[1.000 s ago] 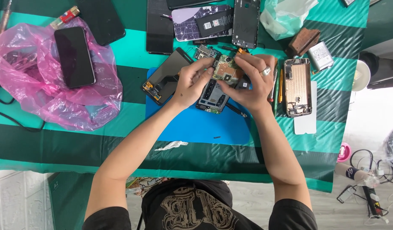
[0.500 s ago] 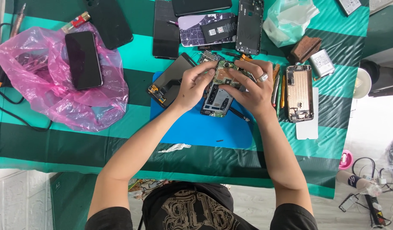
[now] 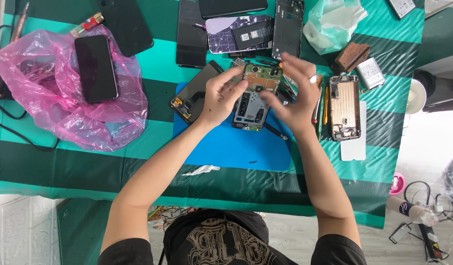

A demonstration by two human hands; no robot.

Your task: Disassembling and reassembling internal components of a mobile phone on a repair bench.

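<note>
Near the far-middle of the green-and-teal striped table cloth point(image 3: 49, 167), on the upper part of a blue rectangular work mat point(image 3: 226, 147): one opened phone chassis with exposed green circuit board and dark metal frame point(image 3: 253, 98). Long axis runs roughly from the table's far edge toward its near edge, tilted slightly; board end points to the far edge, lower frame end toward the person.

Left hand point(image 3: 221, 95): fingers curled onto the chassis's left edge and upper corner, gripping it.

Right hand point(image 3: 292, 95): fingers spread and loose over the chassis's right side; blurred, so contact with the chassis cannot be told, and it appears to grasp nothing.

Beside the left hand, at the mat's left edge: a detached black screen panel with ribbon connector point(image 3: 194, 93).

Right of the right hand: a gold-coloured phone back housing point(image 3: 344, 105), long axis parallel to the chassis.

Toward the left edge: a crumpled pink plastic bag point(image 3: 89, 118) bearing a black smartphone point(image 3: 95, 68).
</note>
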